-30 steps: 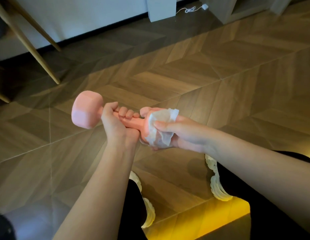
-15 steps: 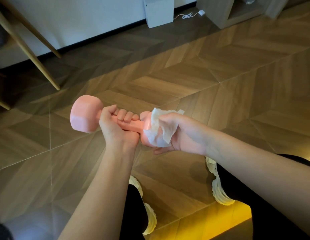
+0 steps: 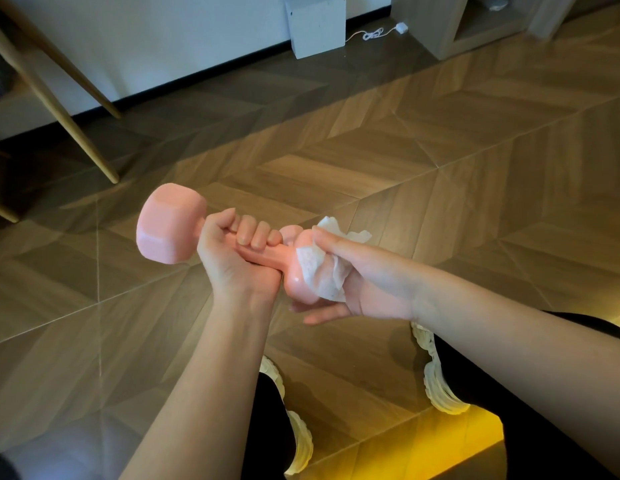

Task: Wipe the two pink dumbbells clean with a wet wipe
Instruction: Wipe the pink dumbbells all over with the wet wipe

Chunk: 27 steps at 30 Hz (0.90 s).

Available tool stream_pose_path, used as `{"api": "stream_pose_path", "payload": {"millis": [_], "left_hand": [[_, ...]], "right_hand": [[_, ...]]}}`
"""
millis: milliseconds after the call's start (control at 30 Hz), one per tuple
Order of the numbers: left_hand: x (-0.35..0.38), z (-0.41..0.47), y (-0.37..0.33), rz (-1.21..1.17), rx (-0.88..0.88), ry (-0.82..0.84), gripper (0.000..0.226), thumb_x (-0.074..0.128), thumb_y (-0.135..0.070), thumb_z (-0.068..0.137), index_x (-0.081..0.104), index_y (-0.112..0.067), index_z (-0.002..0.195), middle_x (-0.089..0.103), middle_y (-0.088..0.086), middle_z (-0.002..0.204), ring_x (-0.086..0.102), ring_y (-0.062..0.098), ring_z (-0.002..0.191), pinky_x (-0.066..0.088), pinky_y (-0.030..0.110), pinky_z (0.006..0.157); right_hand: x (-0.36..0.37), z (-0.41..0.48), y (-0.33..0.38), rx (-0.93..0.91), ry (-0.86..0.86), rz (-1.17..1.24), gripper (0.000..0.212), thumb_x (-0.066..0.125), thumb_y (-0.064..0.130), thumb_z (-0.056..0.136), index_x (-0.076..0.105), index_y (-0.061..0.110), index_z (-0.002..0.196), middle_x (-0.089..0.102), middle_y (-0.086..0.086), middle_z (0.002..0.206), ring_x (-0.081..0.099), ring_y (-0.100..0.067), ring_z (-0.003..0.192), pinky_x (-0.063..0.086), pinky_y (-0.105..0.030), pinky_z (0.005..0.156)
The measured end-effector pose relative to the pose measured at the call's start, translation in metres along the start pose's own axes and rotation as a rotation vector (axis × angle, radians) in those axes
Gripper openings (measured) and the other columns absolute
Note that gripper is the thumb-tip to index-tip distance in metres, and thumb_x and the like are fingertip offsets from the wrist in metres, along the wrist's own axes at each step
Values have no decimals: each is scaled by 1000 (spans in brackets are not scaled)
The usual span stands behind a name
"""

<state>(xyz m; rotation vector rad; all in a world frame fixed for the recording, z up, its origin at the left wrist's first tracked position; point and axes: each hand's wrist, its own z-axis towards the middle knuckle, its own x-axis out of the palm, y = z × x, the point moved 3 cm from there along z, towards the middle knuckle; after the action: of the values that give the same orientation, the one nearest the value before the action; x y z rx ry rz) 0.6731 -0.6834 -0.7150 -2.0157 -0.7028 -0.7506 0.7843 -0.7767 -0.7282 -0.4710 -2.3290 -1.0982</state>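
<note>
Dumbbell (image 3: 170, 225) still fisted in left grip (image 3: 232, 263), right grip (image 3: 371, 282) clutching wipe (image 3: 319, 271) — thumb now atop

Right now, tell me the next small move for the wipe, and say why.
Probably twist the wipe round the dumbbell head it sits on. The right grip presses it against one side of that head only, while the left grip holds the handle firmly enough to turn against. The far head is bare, so it likely comes after.
</note>
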Motion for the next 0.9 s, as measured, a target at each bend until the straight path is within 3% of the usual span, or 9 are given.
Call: {"api": "stream_pose_path", "payload": {"millis": [133, 200, 333, 500, 633, 767, 900], "left_hand": [[3, -3, 4, 25, 6, -27, 33, 46, -15, 92, 34, -19, 62, 30, -6, 50, 33, 12, 39, 39, 20, 42], [4, -5, 9, 60, 7, -33, 34, 47, -13, 93, 33, -18, 62, 29, -5, 49, 33, 13, 38, 39, 20, 43], [7, -6, 11, 76, 3, -17, 35, 46, -10, 92, 31, -19, 61, 26, -4, 50, 27, 13, 40, 37, 20, 44], [3, -3, 4, -33, -21, -17, 32, 44, -11, 91, 32, -19, 63, 26, -6, 52, 26, 11, 40, 35, 20, 43], [2, -4, 7, 10, -8, -32, 36, 47, -12, 92, 36, -18, 58, 28, -5, 52, 30, 12, 41, 38, 20, 44], [-1, -1, 4, 45, -14, -121, 31, 57, -20, 92, 42, -18, 66, 41, -6, 52, 42, 11, 44, 43, 21, 46], [-9, 2, 4, -2, -17, -225, 31, 59, -22, 92, 36, -20, 71, 32, -8, 51, 33, 9, 41, 37, 19, 46]], "right_hand": [[0, 3, -2, -28, -79, -35, 62, 60, 56, 79, 59, 12, 123, 67, -19, 103, 66, -34, 89, 59, -38, 76], [-1, 7, -6, -29, -174, -63, 59, 61, 60, 82, 59, 14, 118, 68, -19, 102, 66, -36, 86, 58, -39, 76], [-1, 5, -6, -33, -164, -52, 71, 57, 66, 80, 57, 11, 125, 66, -21, 106, 64, -38, 90, 58, -42, 78], [-3, -5, 3, -33, 53, -20, 59, 55, 39, 94, 44, 10, 144, 56, -24, 119, 58, -44, 103, 52, -53, 94], [-1, 0, 1, -70, -59, -5, 50, 59, 29, 95, 49, 8, 139, 57, -24, 122, 62, -41, 97, 58, -51, 86], [-1, -4, 5, -104, 23, -92, 48, 53, 18, 96, 46, 7, 143, 58, -20, 125, 59, -34, 108, 46, -58, 102], [1, -1, 3, -165, -79, -220, 45, 59, 14, 96, 49, 15, 141, 60, -19, 134, 63, -26, 109, 52, -52, 94]]}}
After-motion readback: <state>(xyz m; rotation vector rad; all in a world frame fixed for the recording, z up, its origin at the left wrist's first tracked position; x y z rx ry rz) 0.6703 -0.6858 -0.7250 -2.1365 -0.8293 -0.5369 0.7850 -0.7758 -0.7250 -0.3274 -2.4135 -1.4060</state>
